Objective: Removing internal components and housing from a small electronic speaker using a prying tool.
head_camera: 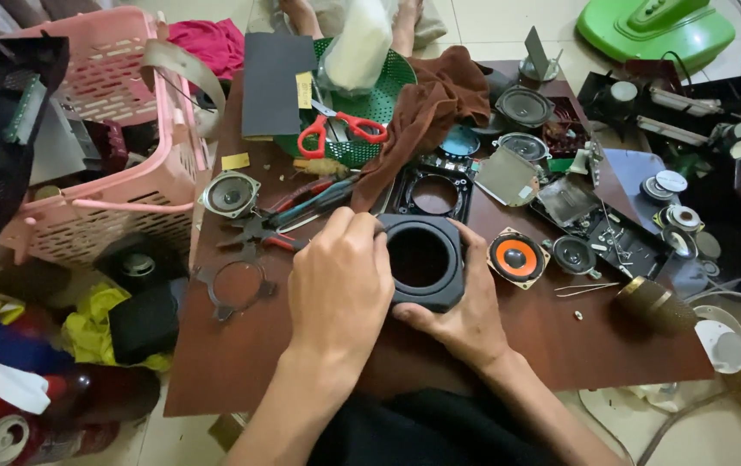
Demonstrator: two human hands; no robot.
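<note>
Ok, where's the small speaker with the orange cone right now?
In the head view, the small speaker with the orange cone lies on the brown wooden table, just right of the black square speaker housing that both hands hold, with a black-coned speaker at its right.

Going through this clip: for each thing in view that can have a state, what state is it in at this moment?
Left hand: grip closed on the black speaker housing's left edge.
Right hand: grip closed on its lower right corner.
Black speaker housing: round opening empty, lifted slightly off the brown table.
Red-handled scissors: blades shut, lying on the green strainer.
Orange-cone speaker: loose, cone up.
Pink basket: upright, holding parts.
Brown cloth: crumpled.
</note>
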